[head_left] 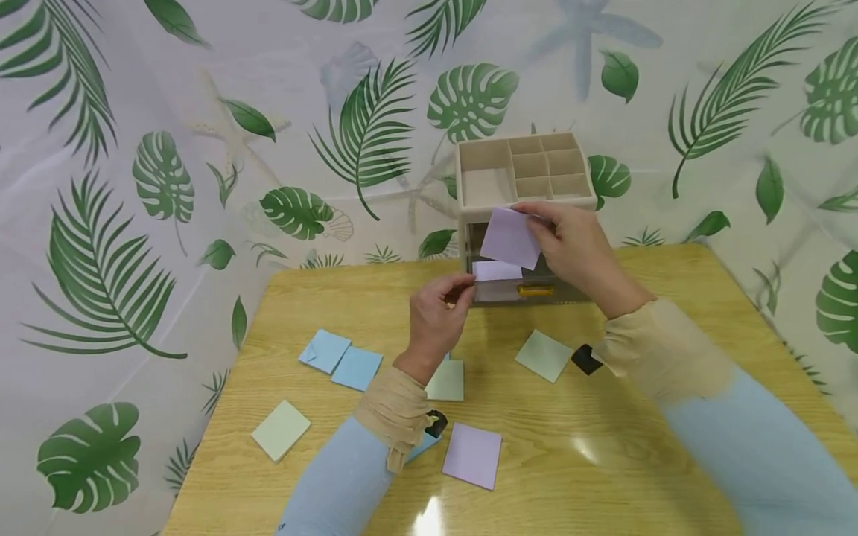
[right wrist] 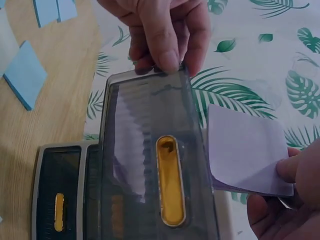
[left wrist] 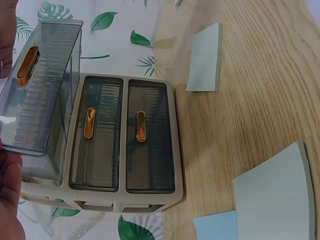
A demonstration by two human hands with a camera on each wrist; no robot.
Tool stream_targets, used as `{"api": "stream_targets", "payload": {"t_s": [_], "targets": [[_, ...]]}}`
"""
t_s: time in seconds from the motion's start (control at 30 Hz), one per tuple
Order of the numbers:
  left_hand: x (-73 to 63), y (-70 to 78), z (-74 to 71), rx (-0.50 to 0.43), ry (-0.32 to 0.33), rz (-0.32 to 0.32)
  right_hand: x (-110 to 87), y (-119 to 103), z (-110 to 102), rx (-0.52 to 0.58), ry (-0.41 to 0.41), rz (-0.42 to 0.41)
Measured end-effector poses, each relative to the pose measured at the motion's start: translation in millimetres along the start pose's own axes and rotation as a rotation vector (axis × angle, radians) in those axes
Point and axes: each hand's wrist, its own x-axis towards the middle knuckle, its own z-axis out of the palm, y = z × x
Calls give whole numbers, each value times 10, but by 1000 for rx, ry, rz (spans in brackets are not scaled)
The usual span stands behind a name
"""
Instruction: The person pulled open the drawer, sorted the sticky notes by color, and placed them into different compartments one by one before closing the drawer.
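Remotely, I pinch the drawer's [head_left: 503, 292] edge in my left grip [head_left: 439, 309], likely steadying it, my right grip [head_left: 573, 246] pinching purple paper [head_left: 508, 240] above.

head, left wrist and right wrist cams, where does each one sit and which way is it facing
Head: worn on the head, facing forward and down over the table; left hand, right hand and blue sleeves show.
Left wrist: on that wrist, facing the drawer organizer sideways; left fingers at lower left, part of the right hand at upper left.
Right wrist: on that wrist, also sideways; left hand at top, right hand pinching purple sticky notes at right.
Both wrist views share the pulled-out top drawer.
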Motion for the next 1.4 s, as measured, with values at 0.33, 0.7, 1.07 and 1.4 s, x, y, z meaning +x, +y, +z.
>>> {"api": "stream_targets", "payload": {"t_s": [0.33,0.7,1.07,1.4], "targets": [[17,30,-6,4,-11,-16,143,94,105,-90,-250,120],[24,20,7,-5,-5,-14,209,63,253,-125,-472,63],[16,25,-15,-12,5,-6,249,84,328,-169,-541,98],[22,15,-23,-29,2,-16,266,79,369,-209,-542,115]]}}
